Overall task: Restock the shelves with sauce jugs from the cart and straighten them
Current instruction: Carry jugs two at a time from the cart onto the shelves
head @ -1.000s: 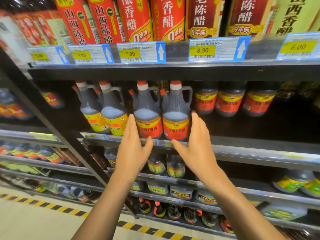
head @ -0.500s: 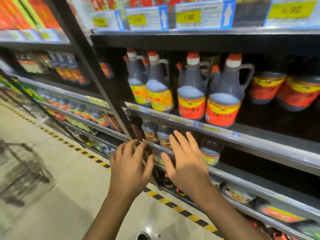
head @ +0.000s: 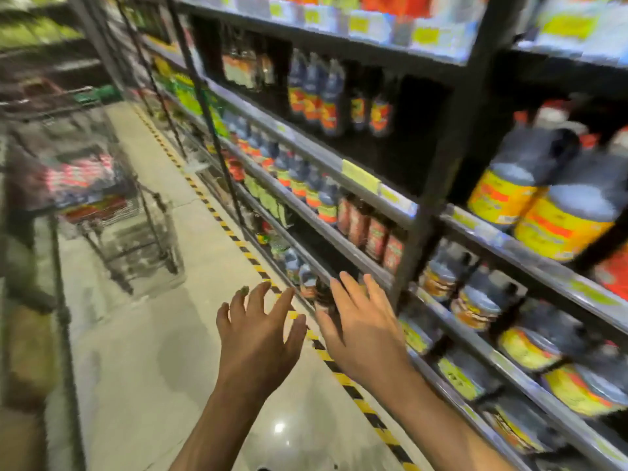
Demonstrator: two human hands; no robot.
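Sauce jugs (head: 557,198) stand on the shelf (head: 530,263) at your right; the cart (head: 98,185) sits well left. Your left hand (head: 258,338) and right hand (head: 363,328) hang empty, fingers spread, over the floor (head: 153,351).

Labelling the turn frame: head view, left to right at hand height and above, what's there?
Shopping cart → left hand → right hand → black shelf upright → yellow-labelled sauce jugs. Both hands are open, holding nothing.
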